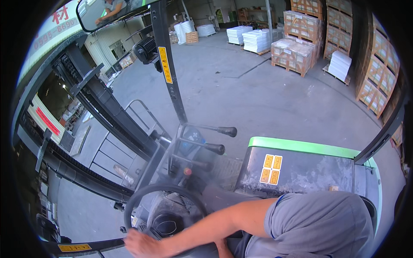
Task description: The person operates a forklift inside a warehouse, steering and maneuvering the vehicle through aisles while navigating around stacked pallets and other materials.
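My right arm stretches across from the grey sleeve, and my right hand [144,244] is closed on the near-left rim of the black steering wheel [165,188]. Part of the wheel is hidden behind this forearm. Only a small patch of what looks like my left arm [222,248] shows beneath it, with the fingers out of sight. Beyond the wheel stand control levers with black knobs [226,131], apart from my hands. A small red knob [187,171] sits by the steering column.
A forklift mast [107,103] rises at left, beside a dark cab post [167,64]. On the right is a dark cover [297,172] with a green edge. Crated pallets [292,53] and white stacks [257,41] stand farther off on the concrete floor [206,94].
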The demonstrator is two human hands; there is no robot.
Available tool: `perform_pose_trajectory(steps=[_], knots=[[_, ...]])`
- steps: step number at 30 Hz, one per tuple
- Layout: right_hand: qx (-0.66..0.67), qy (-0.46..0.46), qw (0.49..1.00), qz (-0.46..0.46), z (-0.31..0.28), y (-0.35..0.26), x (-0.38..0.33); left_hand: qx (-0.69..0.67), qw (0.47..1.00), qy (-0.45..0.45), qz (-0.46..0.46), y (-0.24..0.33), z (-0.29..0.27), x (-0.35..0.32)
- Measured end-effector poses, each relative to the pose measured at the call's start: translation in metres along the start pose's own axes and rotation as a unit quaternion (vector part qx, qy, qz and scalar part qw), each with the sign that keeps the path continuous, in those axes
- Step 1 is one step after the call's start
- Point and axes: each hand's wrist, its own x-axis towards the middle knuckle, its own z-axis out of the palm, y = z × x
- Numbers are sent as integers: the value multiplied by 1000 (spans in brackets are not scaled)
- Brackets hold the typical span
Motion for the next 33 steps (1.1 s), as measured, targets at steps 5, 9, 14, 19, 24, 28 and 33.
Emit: perform_pose_trajectory(steps=[5, 9, 14, 19, 24, 28, 33], knots=[[58, 20, 994, -92, -83, 1, -159, 35, 999, -11, -3, -3, 2, -3], [-9, 31, 999, -25, -196, 57, -170, 66, 998, -24, 4, -5, 9, -13], [-66, 146, 987, 9, -189, 92, -74, 121, 992, 16, 8, -28, 10, -23], [-16, 126, 992, -13, -85, 65, 18, 246, 968, -9, 44, -41, 10, -12], [68, -54, 994, -67, -41, -32, -77, 227, 968, -20, 102, -59, 11, -11], [115, -75, 989, -47, -131, -10, -172, 269, 959, -33, 82, -67, 14, -11], [-9, -78, 997, -11, -231, 67, -164, 246, 968, -30, 34, -55, 42, -13]])
